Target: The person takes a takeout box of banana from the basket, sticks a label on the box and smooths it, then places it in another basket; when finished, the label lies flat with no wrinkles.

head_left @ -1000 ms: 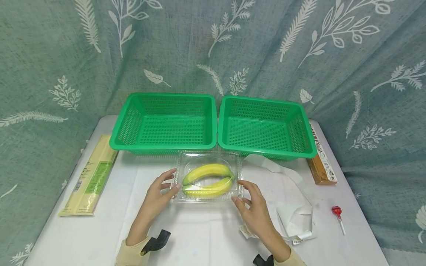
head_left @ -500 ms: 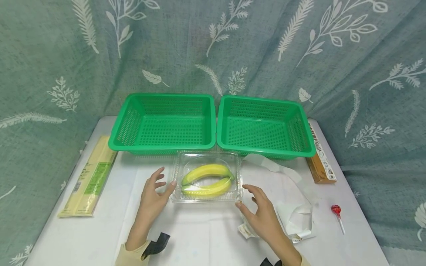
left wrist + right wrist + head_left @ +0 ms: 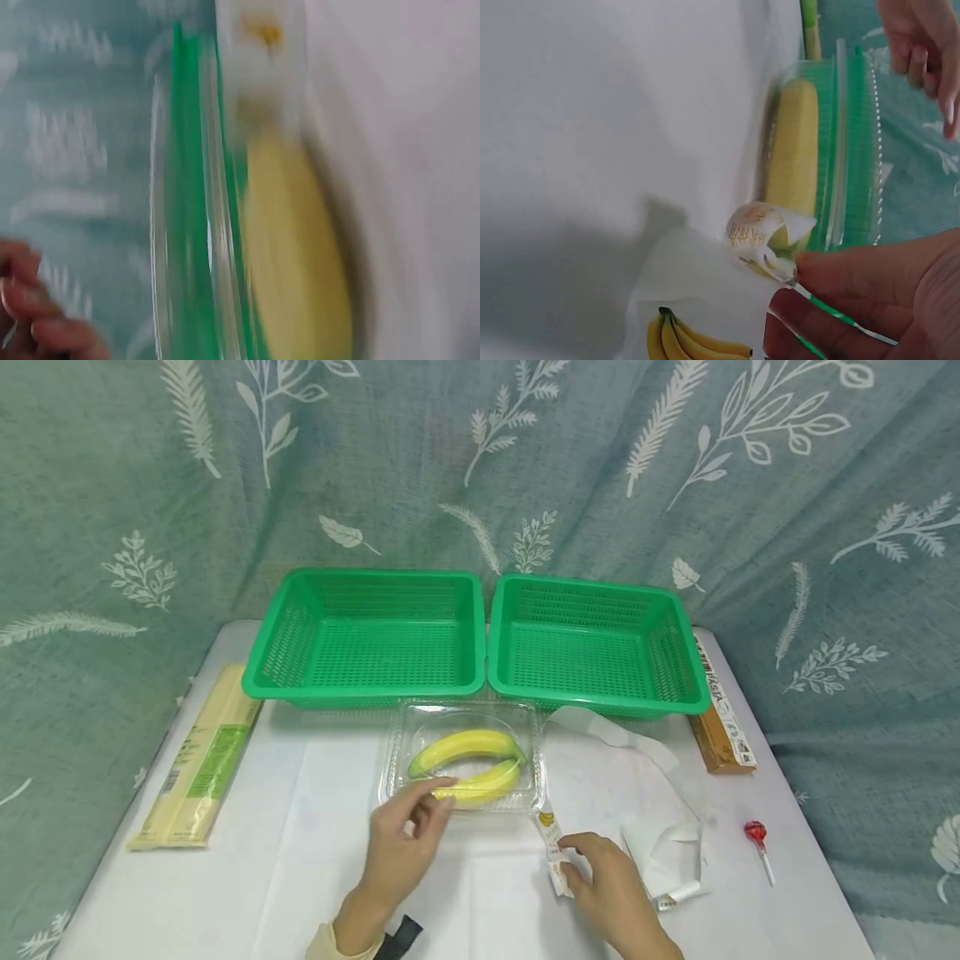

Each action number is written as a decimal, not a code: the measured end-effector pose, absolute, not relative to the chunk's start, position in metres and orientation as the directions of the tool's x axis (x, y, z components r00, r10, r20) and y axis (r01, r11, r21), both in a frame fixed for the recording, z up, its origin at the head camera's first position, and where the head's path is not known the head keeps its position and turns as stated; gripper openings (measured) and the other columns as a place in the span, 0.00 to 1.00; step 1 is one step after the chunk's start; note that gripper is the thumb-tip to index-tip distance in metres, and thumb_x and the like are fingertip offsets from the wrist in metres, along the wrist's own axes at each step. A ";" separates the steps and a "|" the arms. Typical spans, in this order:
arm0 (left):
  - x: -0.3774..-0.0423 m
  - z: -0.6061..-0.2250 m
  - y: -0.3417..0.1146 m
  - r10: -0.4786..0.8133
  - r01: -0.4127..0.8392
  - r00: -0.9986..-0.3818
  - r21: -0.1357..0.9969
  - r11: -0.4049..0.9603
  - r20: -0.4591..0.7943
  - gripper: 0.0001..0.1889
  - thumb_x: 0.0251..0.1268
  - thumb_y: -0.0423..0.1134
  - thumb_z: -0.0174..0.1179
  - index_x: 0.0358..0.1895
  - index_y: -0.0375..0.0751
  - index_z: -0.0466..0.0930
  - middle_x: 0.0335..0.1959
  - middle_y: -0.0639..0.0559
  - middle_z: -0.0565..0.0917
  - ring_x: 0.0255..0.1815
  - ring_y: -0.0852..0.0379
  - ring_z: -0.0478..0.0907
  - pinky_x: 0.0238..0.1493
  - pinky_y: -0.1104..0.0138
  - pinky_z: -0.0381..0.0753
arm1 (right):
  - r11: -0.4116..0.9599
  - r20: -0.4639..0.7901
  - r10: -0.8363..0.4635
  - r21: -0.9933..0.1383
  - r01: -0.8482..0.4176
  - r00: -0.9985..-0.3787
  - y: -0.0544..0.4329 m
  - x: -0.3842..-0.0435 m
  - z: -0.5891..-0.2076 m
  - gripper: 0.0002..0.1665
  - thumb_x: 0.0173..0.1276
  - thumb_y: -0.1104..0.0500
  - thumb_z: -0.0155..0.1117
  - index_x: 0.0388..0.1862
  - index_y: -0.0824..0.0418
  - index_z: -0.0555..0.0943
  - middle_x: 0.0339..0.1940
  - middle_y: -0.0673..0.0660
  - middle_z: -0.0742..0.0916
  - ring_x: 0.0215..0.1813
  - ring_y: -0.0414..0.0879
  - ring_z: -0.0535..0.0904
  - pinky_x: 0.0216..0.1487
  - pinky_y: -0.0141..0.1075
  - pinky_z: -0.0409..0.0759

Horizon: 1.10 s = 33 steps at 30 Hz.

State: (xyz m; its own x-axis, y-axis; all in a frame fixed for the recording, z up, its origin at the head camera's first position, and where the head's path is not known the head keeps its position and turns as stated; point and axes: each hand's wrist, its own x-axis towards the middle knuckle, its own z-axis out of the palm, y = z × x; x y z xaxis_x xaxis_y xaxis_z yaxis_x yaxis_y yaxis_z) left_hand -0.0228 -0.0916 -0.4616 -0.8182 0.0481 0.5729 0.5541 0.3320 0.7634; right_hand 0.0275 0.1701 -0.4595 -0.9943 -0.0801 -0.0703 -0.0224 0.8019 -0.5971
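A clear plastic clamshell box (image 3: pixel 465 714) with yellow bananas (image 3: pixel 480 745) inside lies in front of the green baskets; its lid is down. My right hand (image 3: pixel 609 887) pinches a white paper label strip (image 3: pixel 553 847) just right of the box's front corner. In the right wrist view, thumb and finger hold that label strip (image 3: pixel 757 236), which bears orange print and a banana picture and curls at one end. My left hand (image 3: pixel 405 839), fingers loosely bent, hovers over the box's front edge and holds nothing visible. The left wrist view is blurred.
Two green baskets (image 3: pixel 367 692) (image 3: pixel 600 700) stand side by side at the back. A yellow noodle packet (image 3: pixel 197 760) lies left, a brown pasta box (image 3: pixel 722 727) right. A red lollipop (image 3: pixel 756 832) and crumpled white backing paper (image 3: pixel 660 852) are also on the right.
Both hands have left the sides of the clamshell box. My left hand has moved right and toward me; my right hand has come down and taken hold of the label strip.
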 end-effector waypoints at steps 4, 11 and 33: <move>-0.013 -0.469 -0.058 0.399 0.498 -0.840 0.816 0.295 0.368 0.13 0.66 0.33 0.65 0.52 0.46 0.85 0.26 0.59 0.80 0.24 0.75 0.67 0.23 0.80 0.73 | 0.799 -0.088 -0.083 -0.601 -0.013 -0.993 0.171 0.031 -0.460 0.14 0.61 0.58 0.75 0.46 0.54 0.86 0.46 0.50 0.90 0.47 0.46 0.85 0.48 0.44 0.86; -0.013 -0.481 -0.022 0.691 0.540 -0.708 0.743 0.395 0.147 0.22 0.67 0.31 0.62 0.63 0.48 0.79 0.57 0.52 0.84 0.42 0.69 0.80 0.43 0.78 0.82 | 0.811 -0.087 -0.127 -0.583 -0.053 -0.988 0.173 0.036 -0.460 0.21 0.53 0.60 0.80 0.48 0.56 0.85 0.47 0.48 0.87 0.48 0.43 0.83 0.48 0.41 0.86; -0.032 -0.495 0.007 0.712 0.665 -0.671 0.593 0.455 0.206 0.11 0.69 0.29 0.60 0.48 0.46 0.87 0.44 0.57 0.89 0.46 0.64 0.85 0.50 0.78 0.81 | 0.857 0.067 -0.075 -0.506 -0.099 -0.995 0.181 0.034 -0.455 0.13 0.56 0.68 0.76 0.38 0.53 0.87 0.28 0.45 0.89 0.32 0.35 0.81 0.35 0.29 0.80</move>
